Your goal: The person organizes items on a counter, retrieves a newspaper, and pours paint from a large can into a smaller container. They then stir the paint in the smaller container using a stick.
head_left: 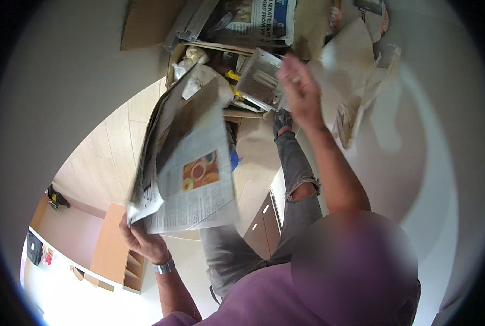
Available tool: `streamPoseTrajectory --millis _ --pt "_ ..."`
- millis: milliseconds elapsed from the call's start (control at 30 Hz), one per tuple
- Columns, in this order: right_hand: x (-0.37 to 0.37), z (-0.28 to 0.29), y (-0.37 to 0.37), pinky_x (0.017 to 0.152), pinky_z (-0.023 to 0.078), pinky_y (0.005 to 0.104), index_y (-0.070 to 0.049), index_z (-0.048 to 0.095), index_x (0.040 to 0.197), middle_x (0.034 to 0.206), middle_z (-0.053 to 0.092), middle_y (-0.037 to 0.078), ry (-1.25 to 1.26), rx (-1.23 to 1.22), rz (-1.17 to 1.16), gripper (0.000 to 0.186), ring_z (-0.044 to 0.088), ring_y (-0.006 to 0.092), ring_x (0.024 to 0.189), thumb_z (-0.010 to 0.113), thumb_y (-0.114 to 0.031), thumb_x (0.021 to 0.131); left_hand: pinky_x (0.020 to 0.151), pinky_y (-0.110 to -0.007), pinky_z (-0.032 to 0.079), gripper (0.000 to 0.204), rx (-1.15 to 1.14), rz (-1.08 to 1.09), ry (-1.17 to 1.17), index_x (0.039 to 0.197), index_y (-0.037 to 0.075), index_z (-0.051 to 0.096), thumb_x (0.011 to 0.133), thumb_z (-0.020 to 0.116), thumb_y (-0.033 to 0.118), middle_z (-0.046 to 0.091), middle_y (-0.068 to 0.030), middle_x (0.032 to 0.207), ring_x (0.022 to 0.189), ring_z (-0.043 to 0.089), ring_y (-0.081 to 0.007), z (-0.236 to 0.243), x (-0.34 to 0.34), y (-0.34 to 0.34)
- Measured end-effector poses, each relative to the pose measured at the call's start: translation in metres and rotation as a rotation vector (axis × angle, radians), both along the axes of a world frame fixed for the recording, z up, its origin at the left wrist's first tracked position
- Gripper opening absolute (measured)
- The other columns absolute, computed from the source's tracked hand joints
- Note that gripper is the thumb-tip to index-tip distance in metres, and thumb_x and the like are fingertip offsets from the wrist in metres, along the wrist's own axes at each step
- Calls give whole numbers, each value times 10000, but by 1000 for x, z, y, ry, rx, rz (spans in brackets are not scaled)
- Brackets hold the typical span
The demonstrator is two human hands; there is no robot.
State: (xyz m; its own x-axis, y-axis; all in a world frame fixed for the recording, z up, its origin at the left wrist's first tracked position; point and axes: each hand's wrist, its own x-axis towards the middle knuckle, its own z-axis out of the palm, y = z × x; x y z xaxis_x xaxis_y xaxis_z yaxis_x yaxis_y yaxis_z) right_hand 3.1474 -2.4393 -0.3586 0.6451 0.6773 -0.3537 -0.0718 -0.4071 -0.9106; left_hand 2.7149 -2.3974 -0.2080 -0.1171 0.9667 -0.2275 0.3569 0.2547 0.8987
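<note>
My left hand [145, 242] is closed on the lower left corner of a folded newspaper [199, 204]. The paper hangs open at a tilt in front of me, with a food picture on its lower page. My right hand [302, 92] is raised at the right edge of a clear plastic container [259, 79], its fingers loosely bent, apart and slightly blurred. I see nothing between them; whether they touch the container is unclear. That container leans at the right end of a cardboard box [242, 113], beside white plastic bags [196, 81] and a yellow item [232, 76].
Behind the box lies another newspaper [253, 24] next to a grey plastic piece [191, 24]. Crumpled brown paper [351, 70] spreads at the right. A cardboard flap [147, 24] stands at the far left. Wooden shelving [109, 244] is at the lower left.
</note>
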Motion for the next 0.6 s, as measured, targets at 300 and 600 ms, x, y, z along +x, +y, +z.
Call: streamPoseTrajectory --millis 300,600 --pt "-212 -162 -156 924 525 489 9 374 1459 1137 664 283 11 -725 429 760 644 448 1077 694 -361 877 838 -325 517 287 -368 272 527 1211 -29 612 1016 452 107 640 -73 1069 955 609 -183 -23 -93 -97" --pt "-227 -288 -153 938 535 471 -109 374 1483 1204 654 252 -93 -522 456 641 648 407 1110 613 -207 896 889 -373 524 354 -453 -149 764 1157 -59 674 915 453 75 715 -188 1043 967 689 -266 -104 -66 -178"
